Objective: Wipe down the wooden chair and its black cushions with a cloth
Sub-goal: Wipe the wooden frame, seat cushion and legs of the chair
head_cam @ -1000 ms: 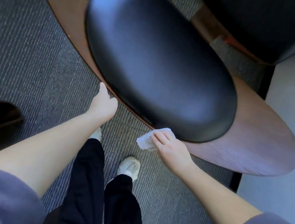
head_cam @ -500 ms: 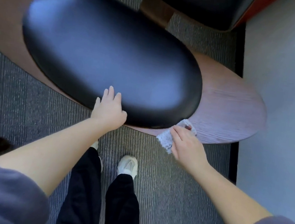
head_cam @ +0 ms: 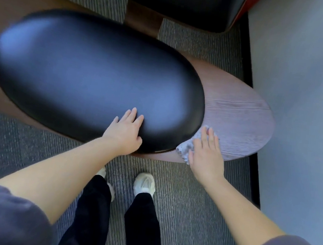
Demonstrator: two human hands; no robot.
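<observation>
Dim, cool light w/ soft bluish sheen on black cushion point(head_cam: 93, 78); slight motion blur, wide-angle edge distortion.

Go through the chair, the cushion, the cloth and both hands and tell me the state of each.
black cushion, lying on the wood, left hand on its near edge.
wooden chair, bare at its rounded end, cloth on it.
cloth, crumpled, pressed to the wood beside the cushion.
left hand, fingers straight, resting on the cushion.
right hand, fingers straight, pressing the cloth.
</observation>
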